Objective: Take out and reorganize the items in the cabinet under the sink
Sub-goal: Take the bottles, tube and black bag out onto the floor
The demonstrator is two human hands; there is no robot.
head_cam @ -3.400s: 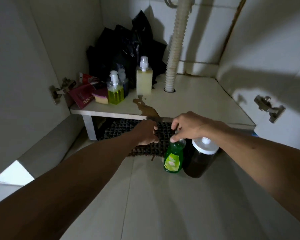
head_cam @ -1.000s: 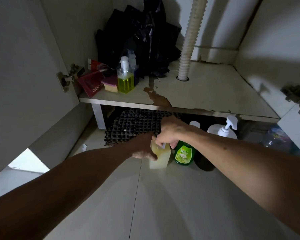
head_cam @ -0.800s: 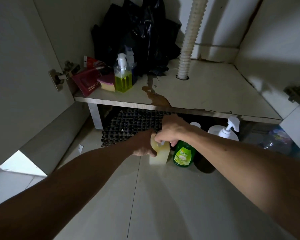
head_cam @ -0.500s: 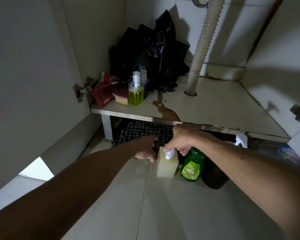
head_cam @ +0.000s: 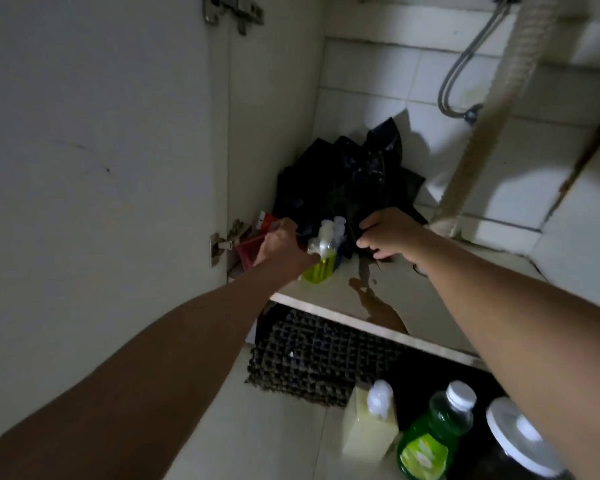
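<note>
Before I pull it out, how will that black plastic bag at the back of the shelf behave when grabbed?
The black plastic bag looks crumpled and peaked, so it is probably floppy and will deform under the right hand. Its contents are hidden, so weight is uncertain. It crowds the yellow pump bottle beside the left hand; dragging it may tip that.

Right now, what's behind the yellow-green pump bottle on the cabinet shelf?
Directly behind the yellow-green pump bottle stands a second pump bottle, mostly hidden. Behind both, a black plastic bag fills the corner. Its contents aren't visible.
</note>
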